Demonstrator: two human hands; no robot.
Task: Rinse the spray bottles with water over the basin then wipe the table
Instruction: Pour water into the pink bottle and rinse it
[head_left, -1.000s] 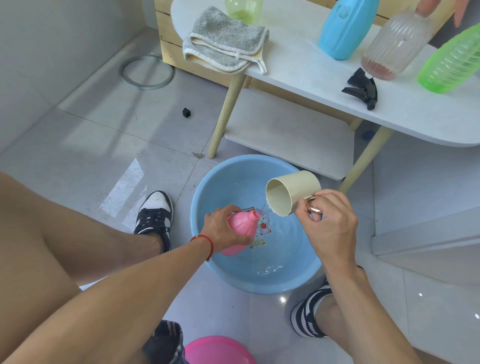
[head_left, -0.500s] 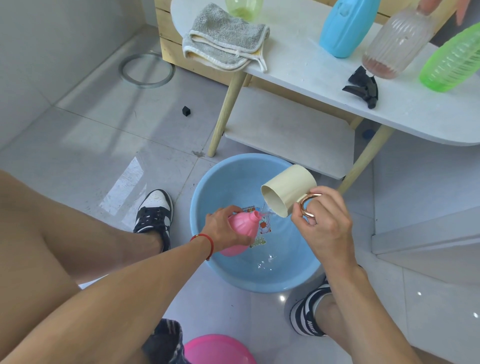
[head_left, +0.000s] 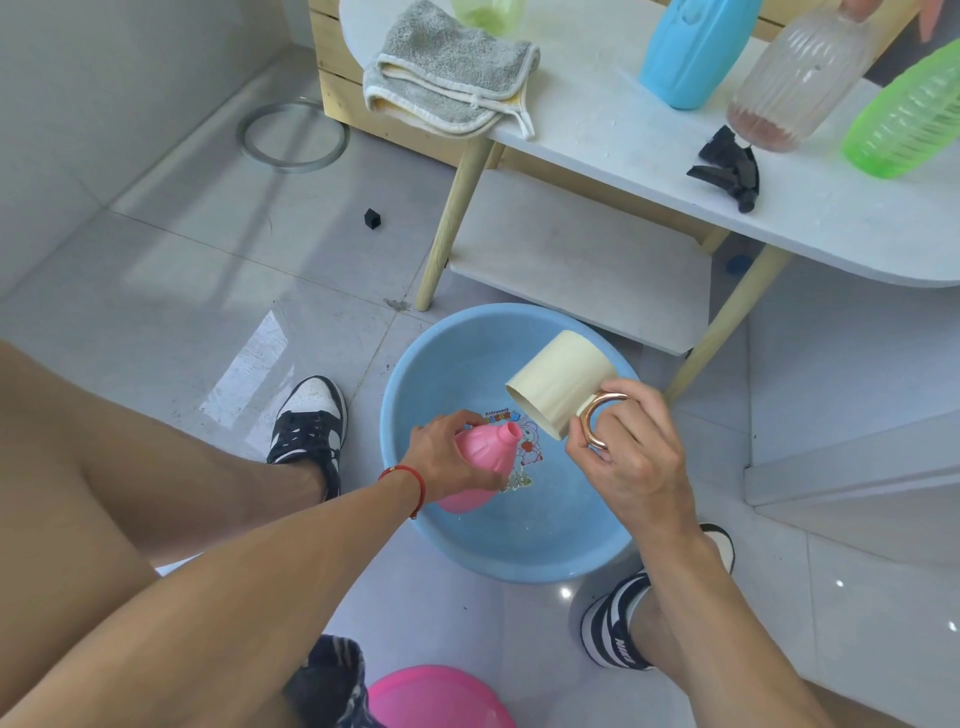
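Note:
My left hand (head_left: 447, 457) grips a pink spray bottle (head_left: 485, 460) with no cap, tilted with its neck up and to the right, over the blue basin (head_left: 441, 358) on the floor. My right hand (head_left: 628, 452) holds a cream mug (head_left: 561, 387) by its copper handle, tipped steeply with its mouth down toward the bottle's neck. On the white table (head_left: 597, 119) stand a blue bottle (head_left: 696, 49), a clear ribbed bottle (head_left: 800, 78) and a green bottle (head_left: 909, 119). A black spray head (head_left: 727, 169) and a folded grey cloth (head_left: 447, 73) lie there too.
A pale green container (head_left: 488, 13) sits behind the cloth. The table has a lower shelf (head_left: 582, 260) and wooden legs beside the basin. A pink basin (head_left: 436, 696) is at the bottom edge. My shoes (head_left: 311, 415) flank the blue basin. A small black piece (head_left: 372, 218) lies on the tiles.
The mug has tipped further, its mouth now turned down toward the bottle's neck, and my right hand has rotated so the handle shows. The pink bottle stays in place.

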